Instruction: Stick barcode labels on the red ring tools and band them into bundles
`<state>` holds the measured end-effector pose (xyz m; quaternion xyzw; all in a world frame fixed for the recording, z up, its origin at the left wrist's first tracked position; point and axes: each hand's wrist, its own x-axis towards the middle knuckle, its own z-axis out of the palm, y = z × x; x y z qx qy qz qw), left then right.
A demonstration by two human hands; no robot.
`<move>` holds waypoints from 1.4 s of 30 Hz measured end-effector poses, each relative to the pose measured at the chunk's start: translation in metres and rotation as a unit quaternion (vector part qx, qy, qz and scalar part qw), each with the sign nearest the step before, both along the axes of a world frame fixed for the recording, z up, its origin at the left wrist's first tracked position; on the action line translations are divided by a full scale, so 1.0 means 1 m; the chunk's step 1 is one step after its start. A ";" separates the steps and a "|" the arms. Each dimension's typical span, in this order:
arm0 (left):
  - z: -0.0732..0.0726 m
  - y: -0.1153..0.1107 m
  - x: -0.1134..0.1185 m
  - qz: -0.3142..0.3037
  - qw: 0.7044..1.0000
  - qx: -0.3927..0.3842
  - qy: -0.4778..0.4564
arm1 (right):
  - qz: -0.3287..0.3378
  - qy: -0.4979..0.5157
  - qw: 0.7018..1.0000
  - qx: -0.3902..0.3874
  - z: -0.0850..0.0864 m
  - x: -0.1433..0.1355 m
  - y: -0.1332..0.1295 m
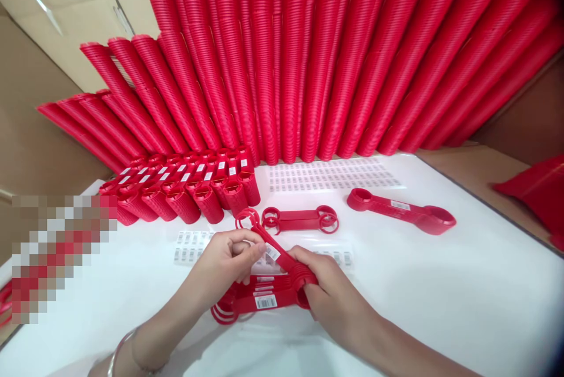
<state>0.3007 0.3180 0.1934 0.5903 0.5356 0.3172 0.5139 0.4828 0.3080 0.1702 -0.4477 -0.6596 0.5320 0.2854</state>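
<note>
Left hand (233,256) and right hand (329,286) grip a red piece (288,261)

The left hand pinches the piece between thumb and fingers, its thumb at the edge of a white label (272,252). The right hand is closed around stacked ring ends at the piece's near end. The piece slants over the tabletop (423,300), above a fanned bundle (243,306) bearing barcodes; how far the right hand also grips that bundle is partly hidden.

Just beyond lies a ringed link (299,221), with a labelled bar (383,205) to its right. One label sheet (189,240) lies partly under the hands, another sheet (330,175) farther back. Labelled stacks (183,205) stand at left, before tall red columns (288,71).
</note>
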 end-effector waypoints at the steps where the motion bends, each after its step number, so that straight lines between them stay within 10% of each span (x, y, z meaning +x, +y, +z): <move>1: 0.000 0.000 0.000 0.001 1.000 -0.001 -0.002 | 0.000 0.002 1.000 0.002 -0.001 0.000 0.000; 9: -0.003 0.000 0.000 -0.016 1.000 0.021 0.007 | -0.002 0.013 1.000 -0.009 0.000 -0.001 -0.001; 12: -0.005 -0.005 0.005 -0.013 0.983 0.140 0.120 | 0.008 0.014 1.000 0.006 -0.002 0.000 -0.002; 17: -0.009 -0.011 0.013 0.026 0.800 0.476 0.365 | 0.016 0.018 0.999 0.033 -0.001 0.000 -0.003; 21: -0.007 -0.001 0.003 0.062 0.749 0.502 0.427 | 0.027 0.043 0.998 0.033 0.001 0.000 -0.005; 30: -0.007 0.008 -0.015 0.066 0.878 0.372 0.293 | 0.004 0.097 0.994 -0.053 0.004 0.002 -0.004; 42: -0.003 0.009 -0.028 -0.033 0.861 0.228 0.454 | -0.027 0.072 0.996 -0.045 0.002 0.003 0.001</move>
